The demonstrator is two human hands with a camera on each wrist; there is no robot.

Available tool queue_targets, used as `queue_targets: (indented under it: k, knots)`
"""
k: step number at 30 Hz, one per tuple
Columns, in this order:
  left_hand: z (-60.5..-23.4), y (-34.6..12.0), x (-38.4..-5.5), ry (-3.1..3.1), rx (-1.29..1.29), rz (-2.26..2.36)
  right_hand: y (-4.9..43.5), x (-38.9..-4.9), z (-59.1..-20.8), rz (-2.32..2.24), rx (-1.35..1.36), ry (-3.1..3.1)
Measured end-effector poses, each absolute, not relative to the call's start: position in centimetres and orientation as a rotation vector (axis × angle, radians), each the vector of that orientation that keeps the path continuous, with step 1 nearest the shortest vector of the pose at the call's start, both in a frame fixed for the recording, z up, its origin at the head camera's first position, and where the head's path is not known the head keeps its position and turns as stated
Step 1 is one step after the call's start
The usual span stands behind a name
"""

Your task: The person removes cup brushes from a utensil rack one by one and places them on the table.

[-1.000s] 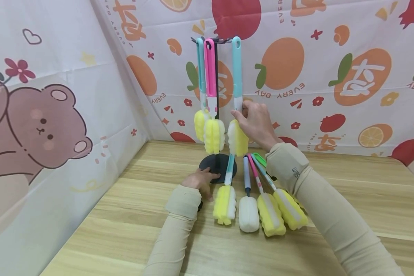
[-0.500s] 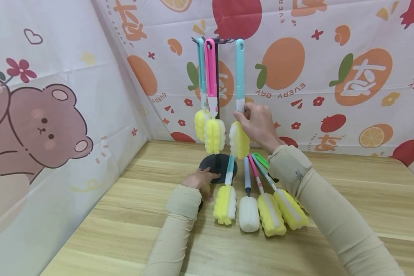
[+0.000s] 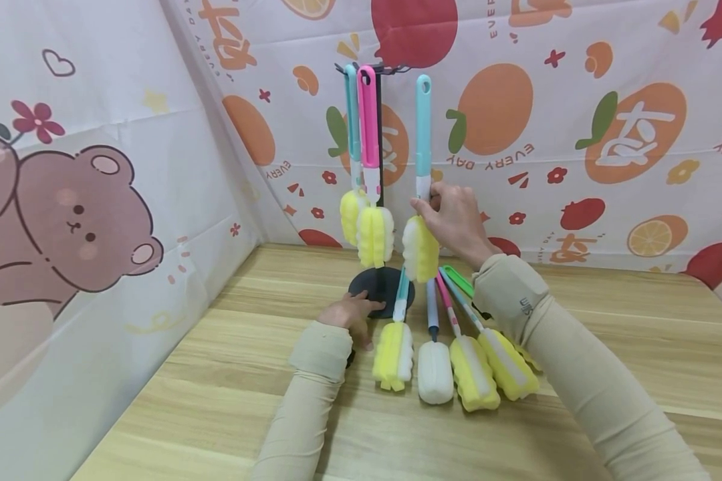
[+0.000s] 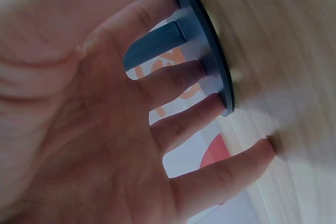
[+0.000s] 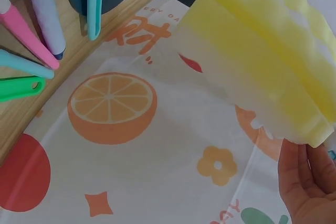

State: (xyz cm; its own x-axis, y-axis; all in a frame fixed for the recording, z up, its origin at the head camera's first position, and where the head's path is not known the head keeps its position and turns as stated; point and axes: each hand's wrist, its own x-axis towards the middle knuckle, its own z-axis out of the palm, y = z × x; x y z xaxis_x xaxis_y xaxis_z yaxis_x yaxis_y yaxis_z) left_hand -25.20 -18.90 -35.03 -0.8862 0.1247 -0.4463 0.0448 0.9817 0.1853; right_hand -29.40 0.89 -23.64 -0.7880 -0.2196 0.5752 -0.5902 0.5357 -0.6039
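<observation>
My right hand (image 3: 457, 217) pinches a turquoise-handled sponge bottle brush (image 3: 424, 133) at its white neck, its yellow-and-white head hanging down. The top of that handle stands apart, right of the hooks on a black stand (image 3: 380, 120). In the right wrist view the sponge head (image 5: 262, 51) hides part of the fingers. My left hand (image 3: 349, 315) rests spread fingers on the stand's round base (image 4: 207, 38), with one fingertip down on the wood. A pink-handled brush (image 3: 368, 120) and another turquoise one (image 3: 351, 113) hang from the stand's left side.
On the wooden table (image 3: 216, 374) lie a turquoise brush (image 3: 392, 357) overlapping the base, a white-headed brush (image 3: 435, 374), a pink one (image 3: 474, 374) and another yellow-headed brush (image 3: 508, 364). A green handle (image 3: 457, 280) shows behind them. Printed cloth (image 3: 547, 133) hangs behind.
The turquoise brush in my right hand has moved right and slightly down, away from the stand's hooks. My left hand has stayed on the base.
</observation>
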Motion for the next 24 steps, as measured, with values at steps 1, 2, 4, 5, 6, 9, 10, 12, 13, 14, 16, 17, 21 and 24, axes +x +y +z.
queue_targets:
  k: [1,2,4,5,6,9,10,12,13,14,16,17,21,24]
  knots:
    - [-35.0,-18.9,-25.2,2.655,0.123,0.232,0.92,-29.41,-23.67,1.154,0.659,-2.343]
    - [-35.01,-18.91,-25.22,2.654,0.122,0.231,0.96,-29.43,-23.7,1.152,0.658,-2.343]
    - [-34.99,-18.92,-25.21,2.653,0.121,0.229,1.04,-29.46,-23.75,1.146,0.658,-2.34]
    - [-34.97,-18.92,-25.19,2.653,0.118,0.228,1.07,-29.46,-23.77,1.145,0.659,-2.34]
    - [-34.96,-18.92,-25.17,2.653,0.116,0.228,1.12,-29.46,-23.78,1.143,0.66,-2.34]
    - [-34.95,-18.9,-25.16,2.654,0.11,0.23,1.25,-29.46,-23.81,1.135,0.665,-2.339]
    - [-34.96,-18.9,-25.14,2.653,0.106,0.233,1.3,-29.46,-23.82,1.133,0.666,-2.339]
    - [-34.98,-18.89,-25.14,2.652,0.105,0.233,1.38,-29.46,-23.85,1.13,0.666,-2.341]
    - [-34.99,-18.9,-25.15,2.652,0.105,0.232,1.41,-29.46,-23.86,1.13,0.668,-2.342]
    - [-34.99,-18.9,-25.14,2.651,0.104,0.234,1.45,-29.47,-23.88,1.128,0.669,-2.342]
    - [-35.0,-18.93,-25.15,2.652,0.108,0.227,1.54,-29.49,-23.92,1.126,0.673,-2.341]
    - [-34.99,-18.92,-25.16,2.653,0.112,0.225,1.58,-29.51,-23.95,1.125,0.675,-2.34]
    - [-35.0,-18.91,-25.13,2.656,0.12,0.222,1.73,-29.64,-24.11,1.126,0.692,-2.33]
    - [-35.06,-18.89,-25.1,2.657,0.119,0.223,1.83,-29.73,-24.22,1.132,0.704,-2.327]
